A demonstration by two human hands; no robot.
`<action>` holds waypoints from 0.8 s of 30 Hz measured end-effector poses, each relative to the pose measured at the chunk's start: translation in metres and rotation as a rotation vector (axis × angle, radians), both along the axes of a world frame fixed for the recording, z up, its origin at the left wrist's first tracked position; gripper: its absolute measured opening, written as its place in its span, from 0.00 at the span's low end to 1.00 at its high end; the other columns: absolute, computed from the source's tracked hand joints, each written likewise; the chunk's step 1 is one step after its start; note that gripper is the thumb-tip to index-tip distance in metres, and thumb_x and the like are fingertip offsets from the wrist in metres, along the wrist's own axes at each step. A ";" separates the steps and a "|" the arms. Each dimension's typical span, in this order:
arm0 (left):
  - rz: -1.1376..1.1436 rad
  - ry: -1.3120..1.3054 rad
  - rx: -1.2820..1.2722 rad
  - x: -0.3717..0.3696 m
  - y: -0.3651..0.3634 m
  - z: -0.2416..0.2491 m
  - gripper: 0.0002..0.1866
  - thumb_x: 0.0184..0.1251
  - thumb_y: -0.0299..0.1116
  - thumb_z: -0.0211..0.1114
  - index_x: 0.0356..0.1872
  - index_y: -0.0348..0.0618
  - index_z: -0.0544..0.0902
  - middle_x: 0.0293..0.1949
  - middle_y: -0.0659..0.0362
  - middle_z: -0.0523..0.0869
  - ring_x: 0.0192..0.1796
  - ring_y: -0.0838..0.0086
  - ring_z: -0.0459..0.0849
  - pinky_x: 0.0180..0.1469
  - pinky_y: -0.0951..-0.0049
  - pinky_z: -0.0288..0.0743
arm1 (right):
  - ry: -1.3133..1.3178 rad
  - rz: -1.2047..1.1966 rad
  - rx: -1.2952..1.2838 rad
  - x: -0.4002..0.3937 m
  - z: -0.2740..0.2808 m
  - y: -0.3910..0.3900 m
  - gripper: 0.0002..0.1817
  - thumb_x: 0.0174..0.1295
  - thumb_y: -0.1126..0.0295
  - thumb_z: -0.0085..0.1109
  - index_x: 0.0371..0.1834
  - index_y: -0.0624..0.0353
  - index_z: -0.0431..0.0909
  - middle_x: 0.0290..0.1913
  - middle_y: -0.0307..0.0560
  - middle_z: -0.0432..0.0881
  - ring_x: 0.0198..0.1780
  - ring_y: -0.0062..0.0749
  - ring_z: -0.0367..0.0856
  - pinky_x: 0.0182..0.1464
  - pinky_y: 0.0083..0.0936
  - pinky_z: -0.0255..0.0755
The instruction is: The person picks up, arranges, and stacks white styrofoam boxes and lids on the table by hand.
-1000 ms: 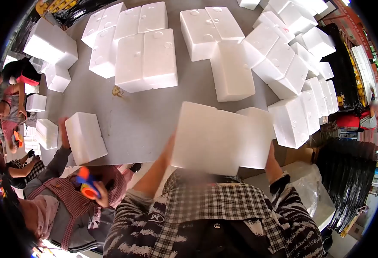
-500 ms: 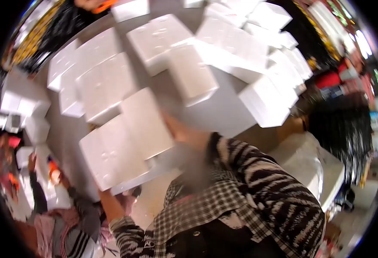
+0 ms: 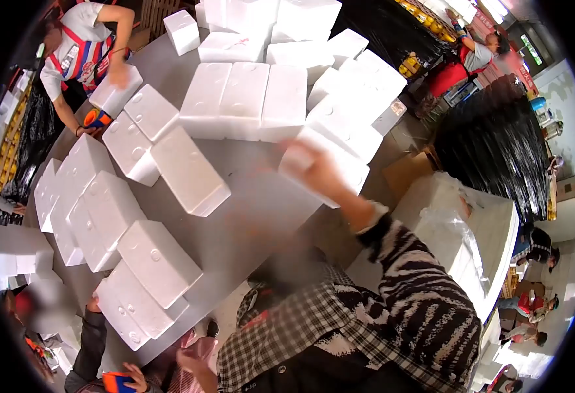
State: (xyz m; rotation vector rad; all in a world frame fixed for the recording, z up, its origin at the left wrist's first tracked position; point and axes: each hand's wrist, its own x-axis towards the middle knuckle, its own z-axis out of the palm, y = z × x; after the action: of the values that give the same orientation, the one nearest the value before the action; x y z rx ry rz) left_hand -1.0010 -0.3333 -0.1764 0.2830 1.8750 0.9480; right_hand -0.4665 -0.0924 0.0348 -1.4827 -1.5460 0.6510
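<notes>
My right hand reaches over the grey table with blurred fingers stretched out. It is nearest to a white foam box at the table's right side; whether it touches the box cannot be made out. Low by the near edge, my left hand hangs off the table with its fingers apart and nothing seen in them. Two white foam boxes lie side by side at the near left. Another foam box lies at mid-table, against two more boxes.
A co-worker at the far left touches a foam box, an orange-and-blue tape dispenser nearby. A second co-worker's hand is at the near-left boxes. Black-wrapped stacks and a large white container stand at right.
Both my hands have let go of the near-left foam boxes. My right hand has moved right across the table; my left has dropped below its edge. The view has turned.
</notes>
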 end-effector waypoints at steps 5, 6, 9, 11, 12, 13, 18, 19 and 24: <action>-0.575 -0.405 0.240 0.152 0.038 0.039 0.19 0.77 0.37 0.52 0.63 0.40 0.70 0.57 0.57 0.77 0.59 0.71 0.78 0.59 0.69 0.72 | -0.253 -0.853 0.023 0.245 -0.081 0.001 0.36 0.48 0.52 0.78 0.46 0.70 0.70 0.46 0.56 0.77 0.48 0.43 0.77 0.50 0.33 0.72; -0.649 -0.525 0.319 0.190 0.058 0.050 0.19 0.77 0.37 0.52 0.63 0.40 0.70 0.56 0.57 0.77 0.59 0.71 0.79 0.59 0.70 0.72 | -0.095 -0.846 -0.148 0.266 -0.093 -0.002 0.37 0.48 0.52 0.78 0.47 0.70 0.70 0.48 0.53 0.76 0.48 0.37 0.76 0.49 0.29 0.72; -0.688 -0.698 0.169 0.332 0.140 0.115 0.33 0.76 0.43 0.54 0.75 0.42 0.55 0.72 0.50 0.65 0.76 0.59 0.57 0.71 0.54 0.60 | 0.268 -0.680 -0.476 0.284 -0.116 -0.005 0.35 0.54 0.50 0.73 0.54 0.68 0.72 0.45 0.43 0.78 0.47 0.26 0.75 0.49 0.25 0.71; -0.887 -0.572 0.055 0.392 0.173 0.090 0.44 0.73 0.51 0.56 0.78 0.52 0.40 0.76 0.50 0.54 0.78 0.58 0.52 0.73 0.55 0.55 | 0.310 -0.460 -0.655 0.278 -0.092 -0.010 0.32 0.60 0.51 0.68 0.57 0.67 0.72 0.45 0.41 0.79 0.48 0.24 0.75 0.51 0.23 0.71; -0.869 -0.540 0.021 0.422 0.187 0.094 0.44 0.72 0.49 0.57 0.78 0.52 0.40 0.75 0.49 0.57 0.76 0.57 0.56 0.71 0.55 0.59 | 0.324 -0.366 -0.644 0.286 -0.100 -0.011 0.32 0.62 0.51 0.66 0.59 0.67 0.71 0.48 0.43 0.79 0.50 0.24 0.75 0.53 0.23 0.70; -0.851 -0.534 0.016 0.447 0.196 0.093 0.43 0.71 0.46 0.59 0.77 0.51 0.42 0.72 0.49 0.61 0.73 0.58 0.61 0.69 0.56 0.62 | 0.344 -0.269 -0.634 0.299 -0.110 -0.013 0.33 0.63 0.51 0.63 0.61 0.67 0.70 0.51 0.44 0.79 0.52 0.25 0.75 0.54 0.23 0.70; -0.620 -0.577 0.261 0.509 0.210 0.118 0.39 0.67 0.33 0.65 0.73 0.45 0.51 0.60 0.51 0.71 0.62 0.62 0.73 0.60 0.60 0.74 | 0.675 0.029 -0.738 0.297 -0.117 -0.017 0.33 0.69 0.55 0.57 0.69 0.65 0.64 0.60 0.44 0.76 0.61 0.26 0.72 0.62 0.24 0.65; -0.586 -0.578 0.272 0.511 0.209 0.117 0.40 0.66 0.33 0.66 0.73 0.44 0.50 0.60 0.51 0.71 0.62 0.62 0.73 0.61 0.60 0.73 | 0.718 0.041 -0.734 0.293 -0.121 -0.019 0.33 0.69 0.55 0.57 0.70 0.65 0.63 0.61 0.44 0.75 0.62 0.26 0.72 0.63 0.25 0.64; -0.505 -0.612 0.280 0.505 0.205 0.107 0.43 0.61 0.33 0.71 0.72 0.47 0.52 0.60 0.52 0.75 0.62 0.64 0.76 0.60 0.60 0.76 | 0.985 0.010 -0.772 0.275 -0.120 -0.031 0.31 0.70 0.59 0.53 0.71 0.63 0.61 0.64 0.45 0.72 0.65 0.32 0.70 0.65 0.27 0.64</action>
State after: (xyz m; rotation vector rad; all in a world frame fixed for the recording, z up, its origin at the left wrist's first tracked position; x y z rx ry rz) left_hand -0.4955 -0.1279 -0.0692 0.5367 1.0407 0.8194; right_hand -0.1914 -0.1230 -0.0857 -1.2939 -0.5276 1.7846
